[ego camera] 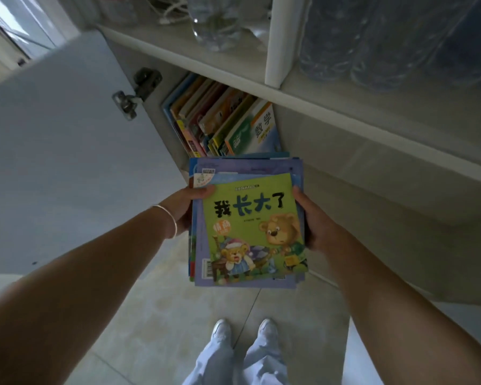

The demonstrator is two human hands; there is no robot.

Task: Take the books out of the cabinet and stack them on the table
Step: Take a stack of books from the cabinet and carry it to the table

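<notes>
Gripping the stack of thin picture books [247, 223] at both side edges, left hand [182, 208] and right hand [314, 218] clamp slippery, sliding covers.

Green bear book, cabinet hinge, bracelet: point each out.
Green bear book [254, 226], head view, middle of its cover.
Cabinet hinge [135, 93], head view, its metal arm.
Bracelet [170, 218], head view, band on the left wrist.

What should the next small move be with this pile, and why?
Probably turn away and carry the pile of thin picture books toward the table: left hand and right hand already grip its sides, clear of the white cabinet. No table is visible.
</notes>
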